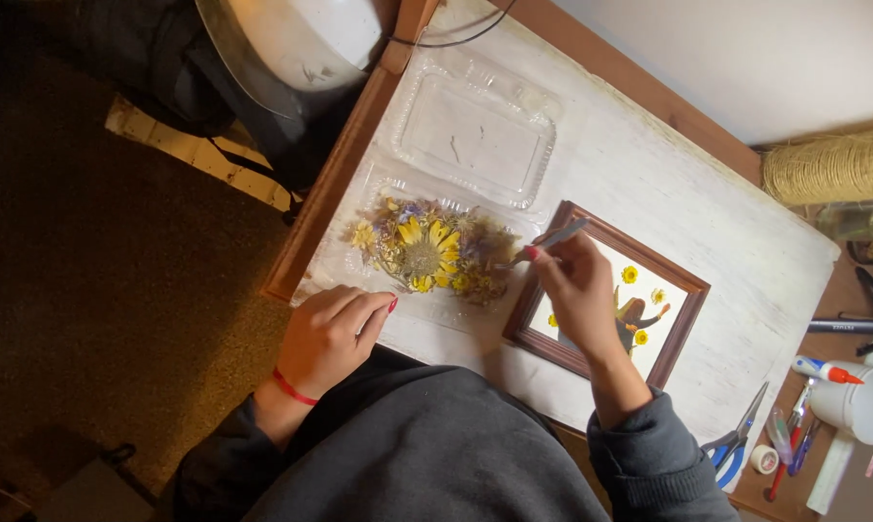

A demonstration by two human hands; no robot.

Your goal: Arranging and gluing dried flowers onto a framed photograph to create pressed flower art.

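We see our right hand point(579, 290) pinching metal tweezers point(543, 245), tips aimed toward ten o'clock at the pressed flowers point(427, 253) in the clear plastic clamshell tray point(475, 126). Our left hand point(332, 333), fingers curled, rests on the tray's near edge. A brown picture frame point(683, 280) lies under the right wrist.

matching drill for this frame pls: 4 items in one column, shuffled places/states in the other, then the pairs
Items:
1. left hand
2. tweezers
3. scissors
4. wooden frame

Places/states:
A. lying at the board's right corner, blue handles
B. resting on the edge of the clear tray of pressed flowers
C. under the right wrist, yellow flowers inside
D. held in the right hand, tips towards the pressed flowers

Pairs: 1-B, 2-D, 3-A, 4-C
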